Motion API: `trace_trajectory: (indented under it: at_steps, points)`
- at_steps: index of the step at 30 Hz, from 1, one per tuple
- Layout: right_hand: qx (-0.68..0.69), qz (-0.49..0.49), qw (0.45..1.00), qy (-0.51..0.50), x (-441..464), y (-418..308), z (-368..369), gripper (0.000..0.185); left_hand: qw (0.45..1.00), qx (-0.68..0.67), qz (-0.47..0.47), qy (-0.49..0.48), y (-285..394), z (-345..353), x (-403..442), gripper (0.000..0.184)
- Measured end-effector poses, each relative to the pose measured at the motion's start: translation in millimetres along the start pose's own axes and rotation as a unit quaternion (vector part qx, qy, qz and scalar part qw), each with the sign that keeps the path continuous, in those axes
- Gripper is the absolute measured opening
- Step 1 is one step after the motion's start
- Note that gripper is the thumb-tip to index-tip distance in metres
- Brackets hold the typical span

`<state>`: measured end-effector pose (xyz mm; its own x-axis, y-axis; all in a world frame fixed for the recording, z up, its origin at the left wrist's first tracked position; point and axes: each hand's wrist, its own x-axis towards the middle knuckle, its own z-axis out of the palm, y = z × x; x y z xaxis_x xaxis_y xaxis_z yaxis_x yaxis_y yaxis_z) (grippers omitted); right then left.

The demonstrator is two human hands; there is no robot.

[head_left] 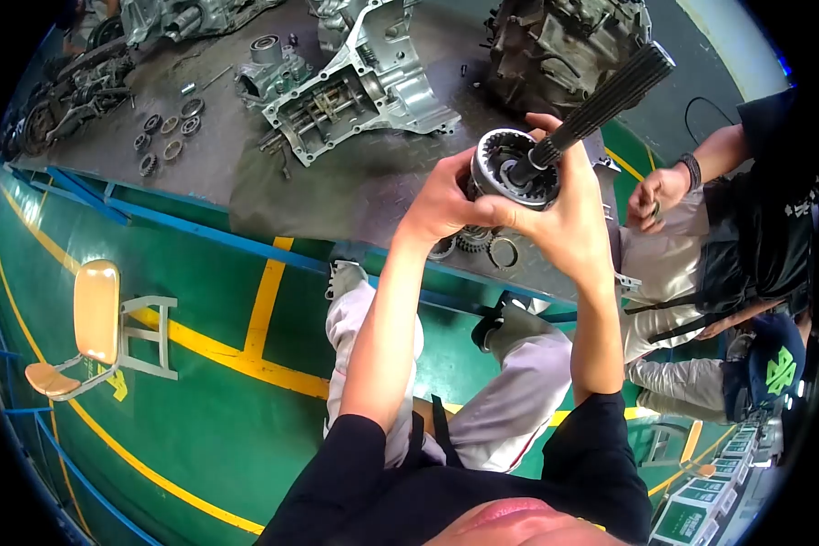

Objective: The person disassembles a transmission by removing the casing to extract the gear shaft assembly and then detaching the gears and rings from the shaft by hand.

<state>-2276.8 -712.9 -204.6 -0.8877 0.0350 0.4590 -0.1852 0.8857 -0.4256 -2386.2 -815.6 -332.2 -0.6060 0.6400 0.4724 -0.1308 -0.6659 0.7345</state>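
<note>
Above the workbench's near edge, both hands hold a metal splined shaft (601, 105) with a round, internally toothed drum (491, 150) at its lower end. My left hand (450, 198) is wrapped round the drum's left side, its thumb along the near rim. On the other side my right hand (569, 209) grips the drum, fingers passing behind the shaft, which tilts up to the right. Just below the hands, a thin metal ring (503, 253) and a gear (473, 239) lie on the bench; the hands partly cover the gear.
An opened gearbox housing (337, 109) rests on the workbench (273, 196). Several bearings and small gears (168, 127) lie to its left. A dark transmission case (564, 50) stands behind my hands. Co-workers are at right, one hand (660, 196) near the bench. A chair (97, 309) stands left.
</note>
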Motion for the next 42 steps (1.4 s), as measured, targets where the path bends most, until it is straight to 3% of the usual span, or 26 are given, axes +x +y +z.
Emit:
trace_trajectory:
  at_steps: [2,4,6,10,12,15,27,37,42]
  points:
    - [0.096,0.07,0.992,0.035,-1,-3,2,0.099,1.0,0.03,0.001,-0.005,1,1,0,0.078]
    - [0.114,0.055,0.991,0.041,-3,2,4,0.096,1.0,0.02,0.007,-0.01,5,6,2,0.079]
    - [0.221,-0.007,0.975,0.041,-2,11,6,0.101,1.0,0.009,0.013,-0.013,4,7,3,0.08]
    - [0.241,-0.03,0.97,0.001,-2,18,0,0.104,1.0,-0.013,-0.003,-0.025,-3,5,3,0.082]
    - [0.234,-0.017,0.972,-0.008,-2,20,-1,0.105,0.998,0.055,0.005,-0.01,-2,7,4,0.082]
    - [0.29,-0.009,0.957,0.022,-5,19,-1,0.102,0.999,0.036,0.006,-0.024,3,6,5,0.083]
    - [0.299,-0.029,0.954,-0.011,-1,37,-4,0.103,0.997,-0.052,-0.007,-0.049,0,3,7,0.086]
    - [0.311,-0.044,0.949,-0.018,-1,38,-3,0.105,0.999,-0.041,0.007,-0.029,-2,-1,7,0.09]
    - [0.262,-0.055,0.963,0.017,0,39,3,0.104,0.998,-0.059,0.003,-0.017,0,-6,6,0.093]
